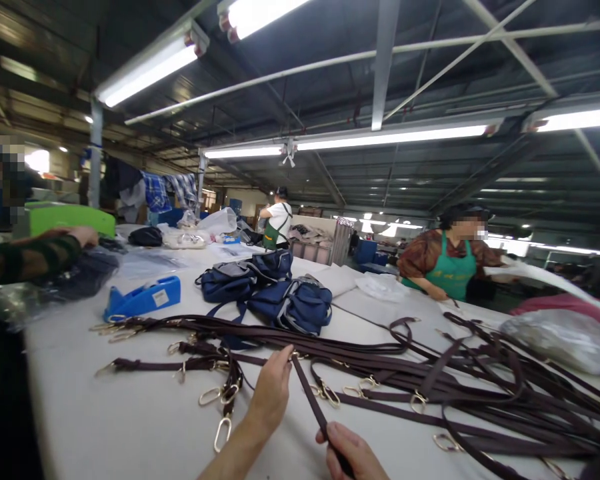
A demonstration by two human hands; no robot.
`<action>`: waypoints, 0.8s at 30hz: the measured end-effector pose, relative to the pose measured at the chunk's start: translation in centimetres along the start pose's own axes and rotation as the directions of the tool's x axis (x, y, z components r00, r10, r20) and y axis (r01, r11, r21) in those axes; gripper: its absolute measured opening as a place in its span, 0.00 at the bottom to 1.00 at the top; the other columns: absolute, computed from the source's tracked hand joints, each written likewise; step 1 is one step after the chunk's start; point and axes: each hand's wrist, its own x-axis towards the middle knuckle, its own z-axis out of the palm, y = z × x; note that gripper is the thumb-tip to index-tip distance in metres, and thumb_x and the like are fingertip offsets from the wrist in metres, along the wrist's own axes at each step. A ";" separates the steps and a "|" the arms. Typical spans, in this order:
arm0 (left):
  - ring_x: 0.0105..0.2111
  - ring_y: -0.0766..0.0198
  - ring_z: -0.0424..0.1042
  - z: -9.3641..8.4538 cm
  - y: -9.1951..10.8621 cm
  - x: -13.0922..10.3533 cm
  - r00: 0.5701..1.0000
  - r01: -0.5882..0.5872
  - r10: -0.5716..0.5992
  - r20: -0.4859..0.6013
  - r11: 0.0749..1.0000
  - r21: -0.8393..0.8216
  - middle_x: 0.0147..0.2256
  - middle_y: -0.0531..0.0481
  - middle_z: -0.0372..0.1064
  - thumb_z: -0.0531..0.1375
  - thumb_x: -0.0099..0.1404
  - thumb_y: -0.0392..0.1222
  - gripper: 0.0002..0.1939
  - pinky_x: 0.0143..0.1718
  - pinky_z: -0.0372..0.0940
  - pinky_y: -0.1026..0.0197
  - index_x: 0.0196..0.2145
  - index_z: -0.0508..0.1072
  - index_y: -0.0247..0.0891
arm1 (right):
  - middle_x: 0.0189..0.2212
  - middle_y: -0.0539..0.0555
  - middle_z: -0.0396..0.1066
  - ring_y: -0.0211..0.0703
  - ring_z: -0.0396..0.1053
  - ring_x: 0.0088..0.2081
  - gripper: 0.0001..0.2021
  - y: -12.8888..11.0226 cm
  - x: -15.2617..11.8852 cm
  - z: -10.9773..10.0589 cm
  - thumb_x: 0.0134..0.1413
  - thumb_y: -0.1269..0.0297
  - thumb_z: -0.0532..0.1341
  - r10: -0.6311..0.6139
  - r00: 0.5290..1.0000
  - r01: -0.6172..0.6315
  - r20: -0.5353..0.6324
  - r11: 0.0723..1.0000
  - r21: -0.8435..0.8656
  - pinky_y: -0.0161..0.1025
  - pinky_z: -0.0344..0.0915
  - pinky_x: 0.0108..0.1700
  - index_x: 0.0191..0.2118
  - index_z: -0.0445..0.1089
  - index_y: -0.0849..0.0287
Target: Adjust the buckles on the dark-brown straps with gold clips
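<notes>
A dark brown strap runs between my two hands over the white table. My left hand is closed around its far end, where a bit of gold metal shows at the fingertips. Lower down, my right hand grips the same strap between thumb and fingers. Just beyond my left hand lies a long bundle of brown straps. More straps with gold clasps spread to the right, and shorter ones with oval gold rings hang together left of my left wrist.
Several navy bags sit mid-table, with a blue tape dispenser to their left. A co-worker in a green apron stands across at right; another person's arm reaches in at left. Clear plastic lies at the right.
</notes>
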 end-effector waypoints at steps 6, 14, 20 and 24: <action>0.33 0.61 0.67 -0.9 2.1 -0.8 0.969 0.236 -0.204 0.140 0.931 -0.278 0.32 0.46 0.70 0.47 0.67 0.55 0.24 0.39 0.63 0.59 0.37 0.74 0.34 | 0.08 0.40 0.55 0.24 0.41 0.10 0.30 0.5 0.3 -0.3 0.38 0.34 0.66 -0.025 1.000 0.025 -0.014 1.000 -0.006 0.27 0.33 0.15 0.29 0.71 0.61; 0.16 0.73 0.61 -0.6 4.3 -3.1 0.619 0.729 -0.216 0.755 0.515 -0.451 0.25 0.57 0.64 0.66 0.45 0.41 0.27 0.19 0.55 0.68 0.46 0.72 0.34 | 0.09 0.38 0.52 0.25 0.39 0.09 0.32 -0.7 -0.4 1.9 0.36 0.30 0.63 -0.086 0.963 0.086 -0.254 0.996 -0.008 0.28 0.34 0.12 0.32 0.66 0.58; 0.15 0.72 0.64 -0.5 5.2 -3.7 0.525 0.797 -0.139 0.840 0.427 -0.427 0.23 0.54 0.66 0.64 0.50 0.40 0.21 0.15 0.60 0.70 0.43 0.73 0.33 | 0.30 0.51 0.72 0.32 0.58 0.17 0.40 -2.5 -1.8 2.9 0.43 0.24 0.49 -0.196 0.935 0.141 -0.296 0.970 -0.198 0.28 0.43 0.16 0.49 0.62 0.54; 0.15 0.68 0.67 -0.2 5.5 -4.0 0.449 0.834 -0.192 0.873 0.441 -0.332 0.21 0.51 0.68 0.62 0.49 0.40 0.18 0.13 0.58 0.71 0.39 0.72 0.32 | 0.47 0.56 0.71 0.45 0.71 0.34 0.33 -3.0 -2.9 4.2 0.52 0.37 0.57 -0.415 0.906 0.312 -0.083 0.786 -0.533 0.42 0.67 0.37 0.59 0.60 0.52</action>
